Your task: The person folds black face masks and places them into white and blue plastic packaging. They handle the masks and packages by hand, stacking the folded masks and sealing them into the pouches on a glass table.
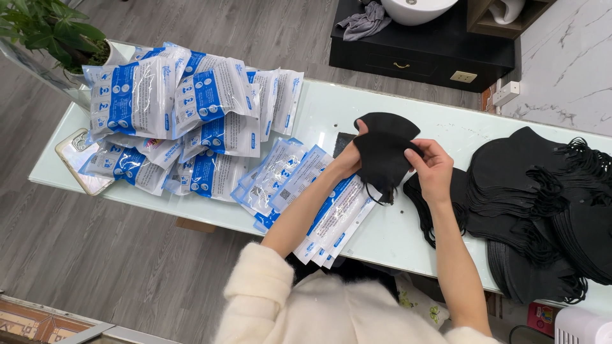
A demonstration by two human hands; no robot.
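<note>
Hands (395, 162) raised, pinching black mask (382, 150)

You have one view only, from the camera on your head, looking steeply down. It sits close above the glass table (357, 108), floor visible beyond.

filled blue-white pouches (191, 114): piled table-left | flat empty pouches (306, 197): fanned mid-table

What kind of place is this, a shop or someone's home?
Probably a small home or shop workspace used for packing by hand. A glass table holds stacks of black face masks and a pile of blue-and-white packets; a dark cabinet and potted plant stand nearby.
</note>
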